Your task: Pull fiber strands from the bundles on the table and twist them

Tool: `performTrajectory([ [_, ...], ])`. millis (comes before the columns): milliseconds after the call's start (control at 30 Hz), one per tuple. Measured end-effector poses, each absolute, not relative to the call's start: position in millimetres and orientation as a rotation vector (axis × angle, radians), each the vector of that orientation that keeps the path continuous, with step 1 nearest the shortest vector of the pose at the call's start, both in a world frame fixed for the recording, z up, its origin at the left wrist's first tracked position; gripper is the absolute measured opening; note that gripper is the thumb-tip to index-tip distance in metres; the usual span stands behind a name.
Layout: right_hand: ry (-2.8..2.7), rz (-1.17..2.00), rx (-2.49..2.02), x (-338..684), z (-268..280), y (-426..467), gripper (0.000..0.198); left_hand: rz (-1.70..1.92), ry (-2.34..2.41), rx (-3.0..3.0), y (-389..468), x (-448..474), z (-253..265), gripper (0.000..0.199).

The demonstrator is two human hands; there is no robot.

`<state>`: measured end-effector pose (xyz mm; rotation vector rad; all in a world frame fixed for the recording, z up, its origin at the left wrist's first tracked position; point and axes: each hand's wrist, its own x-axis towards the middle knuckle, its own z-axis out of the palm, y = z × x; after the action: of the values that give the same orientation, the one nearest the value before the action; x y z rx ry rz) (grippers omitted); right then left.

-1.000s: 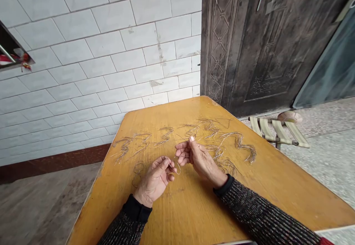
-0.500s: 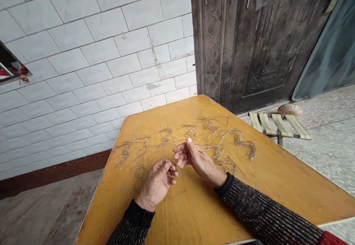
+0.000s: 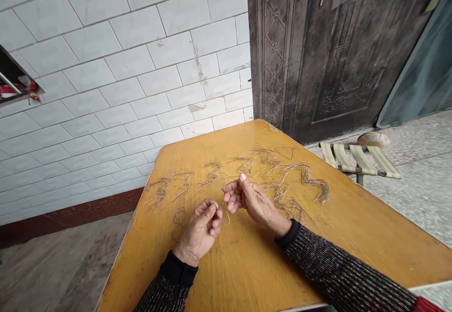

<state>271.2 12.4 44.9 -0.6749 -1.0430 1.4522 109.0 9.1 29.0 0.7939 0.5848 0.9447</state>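
One thin, silvery, curved wire [image 3: 229,218] hangs over the yellow wooden table [image 3: 233,274]: left hand [image 3: 200,232], at its eight o'clock, pinches it; right hand [image 3: 254,202], at two, curls close, grip unclear, probably steadying the bend

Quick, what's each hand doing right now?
Left hand: closed, pinching a thin wire.
Right hand: half-curled at that wire; can't tell if it's gripping.

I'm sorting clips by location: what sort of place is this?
Probably a home's entrance or yard, judging by the dark patterned door, white tiled wall and low strap stool.
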Motion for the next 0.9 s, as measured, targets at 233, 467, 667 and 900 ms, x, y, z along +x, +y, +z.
performTrajectory([
  [233, -1.046, 1.446, -0.671, 269.7, 46.3, 11.4, 0.056, 0.917, 0.554, 0.789, 6.4, 111.5, 31.6, 0.026],
  [467, -1.125, 1.406, -0.693, 269.5, 47.1, 9.4, 0.050, 0.859, 0.512, 0.839, 6.8, 109.8, 28.7, 0.023],
  [667, -1.186, 1.355, -0.724, 269.9, 45.8, 9.8, 0.049, 0.780, 0.535, 0.884, 6.4, 110.8, 28.4, 0.025],
  [900, -1.326, 1.302, -0.803, 271.1, 47.0, 9.7, 0.052, 0.723, 0.664, 1.000, 6.7, 110.0, 27.7, 0.022],
])
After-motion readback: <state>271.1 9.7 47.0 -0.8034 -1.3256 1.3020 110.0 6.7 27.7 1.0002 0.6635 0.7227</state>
